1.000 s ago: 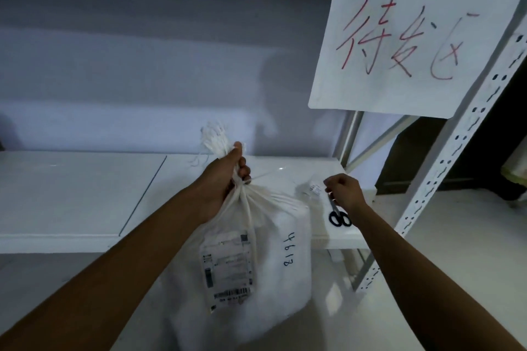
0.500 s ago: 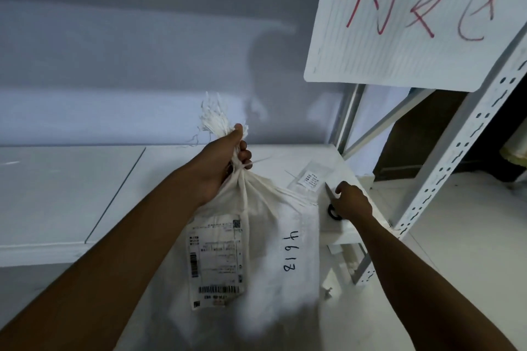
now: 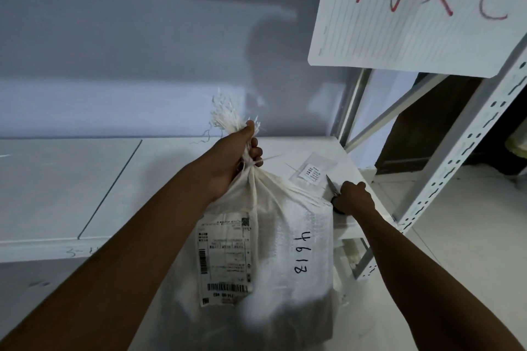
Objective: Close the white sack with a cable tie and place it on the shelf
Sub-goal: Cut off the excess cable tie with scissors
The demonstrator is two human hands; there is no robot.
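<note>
- Left hand [image 3: 233,159]: fingers and thumb are wrapped tight round the gathered neck of the white sack [image 3: 285,236], directly above the cable tie [image 3: 254,164]; this grip carries the full weight and keeps the frayed mouth bunched
- Cable tie: cinched round the neck just under the fist, free tail projecting to the right; the closing step reads as complete
- White sack: hangs in front of the shelf [image 3: 85,194] edge with most of its body below board level, shipping label [image 3: 225,256] and handwritten number [image 3: 302,253] facing the camera; it is not yet on the shelf
- Right hand [image 3: 353,199]: knuckles up, fingers curled over the handles of the scissors [image 3: 331,184], low at the right front corner of the shelf; the blade tip points at a small clear packet [image 3: 312,172] lying just beside it
- Judgement: the scissors are probably held low to be parked on the board, freeing this hand to support the sack
- Next move: lift the sack above the board edge; it could snag on the edge or sweep the packet and scissors aside
</note>
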